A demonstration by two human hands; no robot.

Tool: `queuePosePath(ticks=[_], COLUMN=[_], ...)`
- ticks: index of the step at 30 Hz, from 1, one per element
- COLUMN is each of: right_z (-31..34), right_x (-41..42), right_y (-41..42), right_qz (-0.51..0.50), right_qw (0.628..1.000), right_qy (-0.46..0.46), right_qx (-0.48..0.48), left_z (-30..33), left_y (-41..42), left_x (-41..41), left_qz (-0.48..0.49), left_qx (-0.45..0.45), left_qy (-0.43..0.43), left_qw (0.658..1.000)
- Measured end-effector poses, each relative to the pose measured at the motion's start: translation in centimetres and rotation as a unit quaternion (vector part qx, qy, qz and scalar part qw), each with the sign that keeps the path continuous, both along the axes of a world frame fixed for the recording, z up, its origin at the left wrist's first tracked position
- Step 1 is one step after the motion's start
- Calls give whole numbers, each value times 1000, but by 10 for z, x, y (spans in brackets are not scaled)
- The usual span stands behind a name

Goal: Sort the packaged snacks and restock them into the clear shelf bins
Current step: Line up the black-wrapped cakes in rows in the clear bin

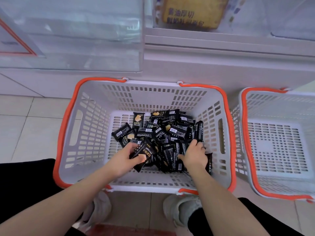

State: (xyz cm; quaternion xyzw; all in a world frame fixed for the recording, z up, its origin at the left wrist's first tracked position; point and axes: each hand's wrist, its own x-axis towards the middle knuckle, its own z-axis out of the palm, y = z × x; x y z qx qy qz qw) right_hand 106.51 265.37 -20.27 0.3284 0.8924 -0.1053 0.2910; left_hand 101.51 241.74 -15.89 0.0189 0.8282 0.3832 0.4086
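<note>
My forearms run up from the bottom edge, shoes on the tile between them. Both hands are down in the grey basket (95, 106), the orange-rimmed one in front of me.

Left hand (125, 159): fingers and thumb curled round one black snack packet (142, 155), label side up, gold print and a cracker picture showing. It sits tilted, lower corner near the basket floor.

Right hand (196, 155): fingers curled down into the heap of packets (163, 132), ends buried among them. Looks like a grip on a few, but I cannot tell how many.

Packets: small flat black pillow packs, glossy, crimped ends. Some face up with yellow crackers, others show white barcode panels. All one kind as far as I can see. They cover the right and middle of the basket floor; the left part is bare grid.

Doing this well, I judge: gather a flat stack, faces aligned, not a crushed fistful, since dry cake likely breaks. Lift clear of the basket wall before turning to the clear shelf bin (71, 34) up ahead, left.

Second basket (276, 150) stands just beside, to the right.
</note>
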Motion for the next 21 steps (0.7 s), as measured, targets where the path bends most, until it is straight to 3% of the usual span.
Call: queuePosePath(ticks=[4, 6, 7, 8, 10, 11, 12, 14, 16, 17, 19, 21], right_z=[2, 13, 22, 32, 56, 66, 76, 95, 114, 123, 139, 156], right_x=[4, 4, 2, -1, -5, -6, -6, -7, -10, -11, -14, -17], right_y=[3, 4, 4, 3, -1, -4, -7, -16, -25, -30, -41, -52], right_qz=[-48, -152, -241, -344, -492, -513, -511, -490, -464, -442, -369, -276], right_qw=[995, 968, 934, 874, 710, 644, 601, 557, 553, 570, 631, 701], right_qy=[74, 153, 190, 218, 242, 251, 261, 280, 288, 287, 287, 289], right_qx=[-43, -124, -185, -265, -441, -509, -556, -610, -628, -630, -619, -591], left_z=[5, 12, 18, 24, 37, 43, 50, 64, 81, 89, 105, 122], left_y=[3, 7, 10, 13, 18, 20, 21, 22, 19, 17, 14, 11], left_x=[-7, -9, -10, -12, -17, -19, -21, -24, -26, -26, -26, -26], left_qz=[27, 46, 47, 50, 63, 76, 89, 118, 145, 157, 158, 117], left_qx=[32, 56, 62, 67, 89, 106, 131, 196, 262, 296, 350, 367], left_qy=[-10, -11, -2, 10, 25, 28, 30, 29, 5, -17, -53, -30], left_qw=[999, 997, 997, 996, 994, 991, 987, 973, 954, 942, 922, 922])
